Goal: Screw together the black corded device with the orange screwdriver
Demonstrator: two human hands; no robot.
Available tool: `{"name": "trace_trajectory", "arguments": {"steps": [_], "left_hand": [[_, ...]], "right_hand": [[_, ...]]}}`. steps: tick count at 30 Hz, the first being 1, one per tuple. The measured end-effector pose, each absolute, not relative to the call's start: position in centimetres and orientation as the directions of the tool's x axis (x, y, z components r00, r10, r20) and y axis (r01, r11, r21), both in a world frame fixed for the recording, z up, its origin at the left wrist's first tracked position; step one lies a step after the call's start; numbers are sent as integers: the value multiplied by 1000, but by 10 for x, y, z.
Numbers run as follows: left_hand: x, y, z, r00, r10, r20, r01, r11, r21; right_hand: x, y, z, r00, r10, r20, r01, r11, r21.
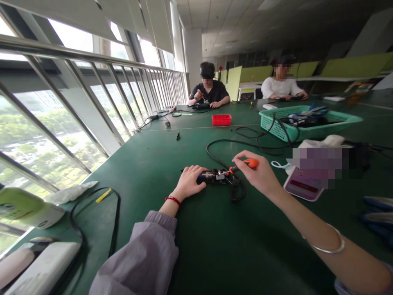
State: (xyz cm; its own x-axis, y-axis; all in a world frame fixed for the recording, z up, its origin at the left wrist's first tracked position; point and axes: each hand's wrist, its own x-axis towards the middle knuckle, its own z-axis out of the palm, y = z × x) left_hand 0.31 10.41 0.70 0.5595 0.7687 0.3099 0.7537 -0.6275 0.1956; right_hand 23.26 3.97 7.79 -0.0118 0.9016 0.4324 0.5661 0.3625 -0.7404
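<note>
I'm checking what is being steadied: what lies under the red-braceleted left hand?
The left hand rests over one end of a dark, cylindrical device with silvery parts, on the dark-green tabletop. The hand covers most of that end, so the details there cannot be seen.

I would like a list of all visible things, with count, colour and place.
Table: one, green, below.
Device: one, mostly black, centre.
Screwdriver: one, orange-black, at device.
Tray: one, red, far middle.
Basket: one, green, right.
Phone: one, purplish, right.
Bottle: one, green-white, left.
Flat object: one, white, lower left.
Pouch: one, whitish, left.
Cables: several, black, across table.
Unclear items: several, blue, right edge.
Railing: one, silver, left.
Windows: several, bright, left.
Partitions: several, yellow-green, background.
Co-workers: two, black and white tops, opposite.
Left hand: one, red bracelet, holding device.
Right hand: one, silver bangle, holding screwdriver.
</note>
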Motion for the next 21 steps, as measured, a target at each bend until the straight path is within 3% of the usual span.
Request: {"name": "trace_trajectory", "arguments": {"steps": [6,13,21], "left_hand": [[4,105,6,552,768,323,754,-626,199],[4,105,6,546,774,321,759,-619,203],[4,105,5,549,772,321,758,-621,197]], "right_hand": [[234,42,75,15,880,474,435,421,-796],[233,39,78,14,908,418,630,317,-709],[231,38,76,34,850,526,523,433,-734]]}}
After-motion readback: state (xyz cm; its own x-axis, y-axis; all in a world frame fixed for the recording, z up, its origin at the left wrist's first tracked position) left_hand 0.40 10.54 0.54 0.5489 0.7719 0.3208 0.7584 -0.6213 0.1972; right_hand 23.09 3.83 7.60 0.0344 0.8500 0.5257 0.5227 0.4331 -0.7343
